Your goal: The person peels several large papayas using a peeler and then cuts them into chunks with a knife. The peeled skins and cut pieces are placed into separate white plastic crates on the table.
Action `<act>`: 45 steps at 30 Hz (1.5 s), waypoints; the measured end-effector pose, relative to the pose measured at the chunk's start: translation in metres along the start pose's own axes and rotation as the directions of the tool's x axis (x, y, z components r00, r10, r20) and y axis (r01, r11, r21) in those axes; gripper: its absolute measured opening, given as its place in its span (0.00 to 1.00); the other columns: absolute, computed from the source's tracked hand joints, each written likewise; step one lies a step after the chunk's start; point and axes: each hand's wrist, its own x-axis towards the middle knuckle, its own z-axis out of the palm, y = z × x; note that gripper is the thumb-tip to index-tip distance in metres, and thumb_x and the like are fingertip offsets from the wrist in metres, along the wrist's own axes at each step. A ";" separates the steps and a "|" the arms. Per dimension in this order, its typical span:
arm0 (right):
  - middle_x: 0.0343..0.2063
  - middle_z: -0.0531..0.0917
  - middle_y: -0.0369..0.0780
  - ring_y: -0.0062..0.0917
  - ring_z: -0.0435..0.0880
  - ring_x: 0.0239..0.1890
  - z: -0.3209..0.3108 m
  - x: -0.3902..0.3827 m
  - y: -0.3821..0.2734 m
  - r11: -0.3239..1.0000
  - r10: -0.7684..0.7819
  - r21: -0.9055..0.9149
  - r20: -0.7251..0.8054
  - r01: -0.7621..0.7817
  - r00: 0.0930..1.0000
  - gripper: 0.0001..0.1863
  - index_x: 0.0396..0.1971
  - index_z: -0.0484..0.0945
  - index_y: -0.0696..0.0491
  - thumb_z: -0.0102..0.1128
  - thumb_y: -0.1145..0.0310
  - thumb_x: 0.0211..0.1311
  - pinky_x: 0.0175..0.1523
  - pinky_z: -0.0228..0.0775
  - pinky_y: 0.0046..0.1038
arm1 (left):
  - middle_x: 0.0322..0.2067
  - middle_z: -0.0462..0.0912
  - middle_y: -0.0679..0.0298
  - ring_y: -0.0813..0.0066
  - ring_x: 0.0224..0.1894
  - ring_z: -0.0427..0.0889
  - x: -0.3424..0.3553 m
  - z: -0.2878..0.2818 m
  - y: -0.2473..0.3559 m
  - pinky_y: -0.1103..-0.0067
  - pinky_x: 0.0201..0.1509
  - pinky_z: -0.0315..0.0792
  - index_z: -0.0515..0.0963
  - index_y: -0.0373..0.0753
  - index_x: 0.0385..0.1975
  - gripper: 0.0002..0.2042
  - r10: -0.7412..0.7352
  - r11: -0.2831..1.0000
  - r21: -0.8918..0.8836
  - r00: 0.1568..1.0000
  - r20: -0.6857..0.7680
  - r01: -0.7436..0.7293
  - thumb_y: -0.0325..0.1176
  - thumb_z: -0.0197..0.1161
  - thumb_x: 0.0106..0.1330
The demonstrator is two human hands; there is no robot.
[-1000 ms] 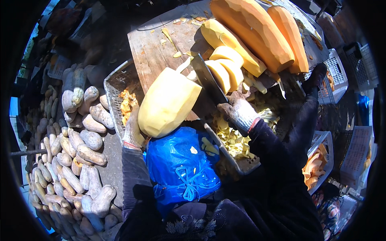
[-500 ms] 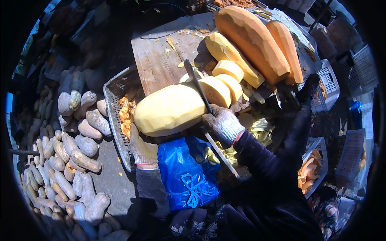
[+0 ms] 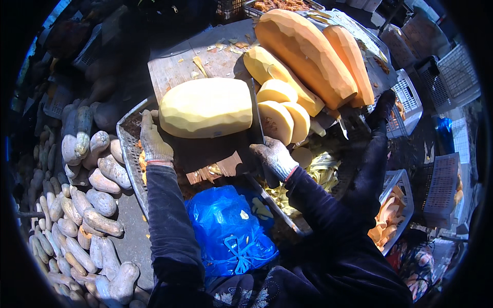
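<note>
A large peeled pale-yellow squash [image 3: 205, 108] lies across the wooden board [image 3: 179, 64], its right end cut flat. My left hand [image 3: 155, 138], in a soiled work glove, is at the squash's left end with fingers stretched upward. Whether it touches the squash is hard to tell. In a similar glove, my right hand [image 3: 275, 155] grips a broad-bladed knife [image 3: 253, 110], whose dark blade stands upright along the cut end. Three thick round squash slices [image 3: 276, 122] rest just right of the blade. Beyond them lie a smaller yellow peeled squash [image 3: 280, 77] and two orange ones [image 3: 308, 56].
A crate [image 3: 134, 169] with orange pulp stands left of the board. Many unpeeled squashes [image 3: 105, 220] cover the ground at left. A tied blue plastic bag [image 3: 226, 226] is close before me. Peelings [image 3: 323, 177] and a crate of orange pieces [image 3: 393, 215] lie right.
The squash has shifted away from me and lies level on the board, apart from the slices. My left hand has moved up and left. One slice has tipped over toward the others.
</note>
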 end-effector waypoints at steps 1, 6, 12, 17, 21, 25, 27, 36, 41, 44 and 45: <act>0.28 0.82 0.38 0.22 0.81 0.29 -0.001 -0.002 0.000 0.998 0.020 0.063 0.020 -0.022 1.000 0.11 0.40 0.77 0.58 0.59 0.66 0.65 0.35 0.75 0.25 | 0.42 0.81 0.62 0.72 0.47 0.78 0.020 -0.008 -0.012 0.75 0.57 0.71 0.78 0.36 0.41 0.21 0.000 1.000 -0.030 0.999 -0.051 -0.002 0.51 0.50 0.75; 0.31 0.83 0.38 0.21 0.81 0.32 0.000 -0.008 -0.005 0.998 0.006 0.063 -0.034 -0.004 0.999 0.13 0.44 0.78 0.57 0.58 0.65 0.66 0.40 0.74 0.24 | 0.56 0.77 0.54 0.62 0.54 0.76 -0.002 0.045 -0.009 0.69 0.61 0.69 0.73 0.35 0.57 0.28 -0.251 0.927 -0.259 0.962 0.111 0.272 0.54 0.55 0.71; 0.27 0.82 0.42 0.27 0.81 0.25 0.016 0.008 -0.016 0.974 0.027 0.219 0.143 -0.058 0.989 0.13 0.39 0.77 0.57 0.56 0.61 0.66 0.30 0.74 0.28 | 0.61 0.75 0.53 0.58 0.60 0.76 0.042 0.016 0.039 0.61 0.65 0.70 0.67 0.41 0.65 0.26 -0.097 0.942 -0.213 0.818 0.567 0.259 0.53 0.42 0.77; 0.18 0.73 0.36 0.23 0.71 0.14 0.048 0.031 -0.006 0.807 0.104 0.571 0.115 -0.151 0.988 0.07 0.35 0.72 0.52 0.53 0.64 0.68 0.17 0.63 0.28 | 0.55 0.78 0.59 0.67 0.55 0.77 0.029 0.084 0.053 0.74 0.63 0.69 0.71 0.34 0.61 0.22 0.132 0.932 0.246 0.881 0.454 -0.266 0.44 0.47 0.77; 0.16 0.73 0.37 0.26 0.70 0.11 0.041 0.032 -0.009 0.782 0.125 0.592 0.154 -0.193 0.980 0.06 0.36 0.73 0.50 0.53 0.63 0.67 0.15 0.63 0.31 | 0.54 0.77 0.56 0.66 0.54 0.77 0.053 0.091 0.029 0.74 0.63 0.69 0.74 0.29 0.56 0.20 0.217 0.881 0.213 0.761 0.612 -0.423 0.39 0.54 0.74; 0.18 0.72 0.35 0.24 0.72 0.15 0.022 0.007 -0.012 0.670 0.250 0.626 0.315 -0.399 0.915 0.10 0.40 0.72 0.47 0.54 0.57 0.69 0.20 0.69 0.34 | 0.51 0.79 0.58 0.68 0.53 0.78 0.054 0.111 0.031 0.74 0.61 0.70 0.78 0.35 0.52 0.15 0.306 0.561 0.471 0.699 0.646 -0.681 0.37 0.53 0.74; 0.18 0.73 0.34 0.23 0.72 0.16 0.025 -0.004 -0.012 0.603 0.252 0.645 0.405 -0.470 0.879 0.11 0.40 0.72 0.46 0.54 0.55 0.68 0.21 0.69 0.34 | 0.46 0.83 0.61 0.70 0.49 0.80 0.069 0.123 0.025 0.76 0.58 0.71 0.80 0.37 0.49 0.15 0.290 0.601 0.500 0.753 0.591 -0.624 0.39 0.54 0.74; 0.16 0.73 0.35 0.27 0.72 0.12 0.028 -0.089 0.010 0.514 0.261 0.662 0.485 -0.546 0.834 0.13 0.26 0.71 0.48 0.53 0.57 0.68 0.17 0.68 0.33 | 0.47 0.84 0.56 0.60 0.52 0.81 -0.014 0.158 0.036 0.72 0.59 0.72 0.82 0.38 0.47 0.14 0.441 0.253 0.552 0.603 0.665 -0.794 0.39 0.56 0.70; 0.14 0.75 0.37 0.22 0.72 0.09 -0.005 -0.173 0.034 0.669 0.188 0.603 0.429 -0.435 0.883 0.10 0.33 0.75 0.56 0.56 0.65 0.68 0.13 0.62 0.21 | 0.52 0.81 0.54 0.57 0.56 0.78 -0.041 0.163 0.038 0.70 0.63 0.70 0.79 0.40 0.52 0.16 0.386 0.120 0.597 0.591 0.708 -0.793 0.40 0.56 0.70; 0.16 0.77 0.36 0.20 0.74 0.12 -0.022 -0.214 0.051 0.619 0.198 0.663 0.388 -0.422 0.900 0.10 0.38 0.75 0.56 0.60 0.65 0.66 0.16 0.65 0.19 | 0.55 0.78 0.50 0.50 0.57 0.76 -0.047 0.148 0.044 0.64 0.65 0.67 0.78 0.38 0.53 0.19 0.520 -0.364 0.613 0.394 0.758 -0.701 0.42 0.56 0.69; 0.17 0.77 0.37 0.21 0.75 0.13 -0.029 -0.223 0.063 0.600 0.267 0.683 0.321 -0.418 0.909 0.10 0.37 0.75 0.56 0.61 0.64 0.65 0.17 0.65 0.20 | 0.54 0.77 0.47 0.48 0.57 0.75 -0.076 0.156 0.040 0.62 0.65 0.66 0.77 0.36 0.53 0.18 0.632 -0.420 0.570 0.223 0.742 -0.706 0.40 0.58 0.68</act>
